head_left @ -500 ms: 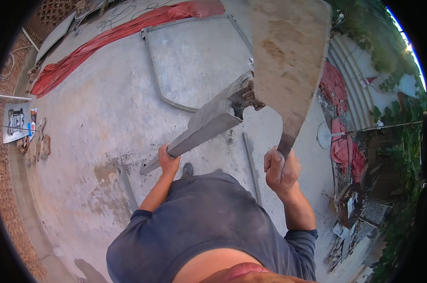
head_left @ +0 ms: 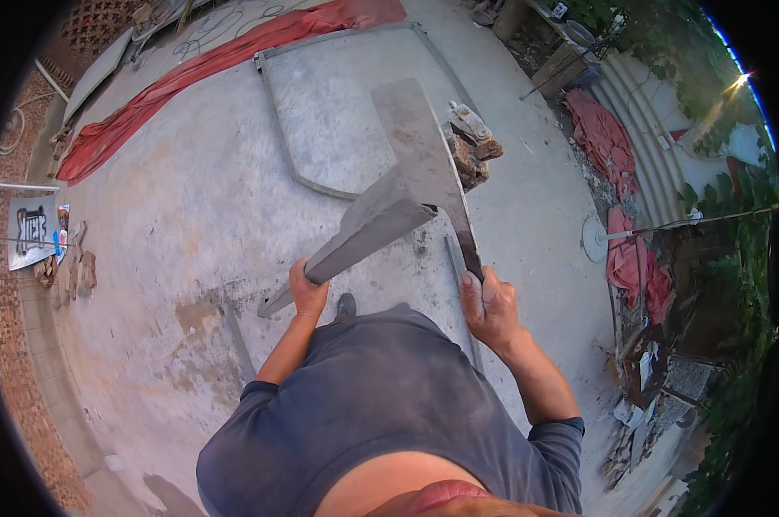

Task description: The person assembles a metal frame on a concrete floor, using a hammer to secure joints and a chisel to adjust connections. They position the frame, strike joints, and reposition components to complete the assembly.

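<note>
My left hand is closed around the lower part of a long grey beam, which slants up and away to the right. In my right hand, a large broad-bladed cleaver-like tool is held by its narrow dark handle. The blade stands turned partly edge-on and lies across the beam's far end, hiding it. Just past the blade is a rough brown chunk, with a pale piece above it. Whether these touch the beam is unclear.
A flat grey panel with a raised rim lies on the concrete floor ahead. Red cloth stretches behind it at the left. Corrugated sheeting, crumpled red cloth and a pale disc are at the right.
The broad tool has swung left and down, turning from flat-on to nearly edge-on against the beam's end. My right hand moved left with it. My left hand and the beam barely moved.
</note>
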{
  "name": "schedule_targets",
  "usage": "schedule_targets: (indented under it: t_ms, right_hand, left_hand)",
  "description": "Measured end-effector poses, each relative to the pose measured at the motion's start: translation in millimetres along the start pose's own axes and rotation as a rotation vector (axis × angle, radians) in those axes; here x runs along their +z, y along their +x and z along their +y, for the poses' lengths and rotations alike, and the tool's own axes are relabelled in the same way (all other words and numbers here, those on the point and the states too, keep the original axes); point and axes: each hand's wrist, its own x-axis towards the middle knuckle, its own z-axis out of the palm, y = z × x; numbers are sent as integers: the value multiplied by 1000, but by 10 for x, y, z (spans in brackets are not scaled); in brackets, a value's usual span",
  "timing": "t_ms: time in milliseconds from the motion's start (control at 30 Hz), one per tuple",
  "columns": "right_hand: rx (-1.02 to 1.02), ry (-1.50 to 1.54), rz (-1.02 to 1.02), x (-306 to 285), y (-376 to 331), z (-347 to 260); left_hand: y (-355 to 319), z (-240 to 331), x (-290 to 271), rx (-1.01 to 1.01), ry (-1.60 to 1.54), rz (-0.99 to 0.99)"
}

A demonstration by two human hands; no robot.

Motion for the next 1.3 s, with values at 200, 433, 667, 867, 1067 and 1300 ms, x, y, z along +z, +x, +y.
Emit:
schedule_targets:
  t_ms: [200,433,667,867,1067,1300]
  right_hand:
    - [28,236,209,-408,252,-285]
    - [93,-6,33,6,-4,36]
    - [30,79,211,12,79,-63]
    - [169,271,88,-138,218,-225]
    - [6,35,88,235,-101,12]
    - [114,336,189,-21,48,-360]
  left_hand:
    - [22,10,-44,-6,3,-25]
    - [32,4,-25,-25,-5,-55]
    - [62,22,-37,-39,-16,-71]
    - [72,-45,-106,-27,8,-59]
    - [37,-31,-58,-34,-13,-51]
    - [17,11,-138,-60,-17,-56]
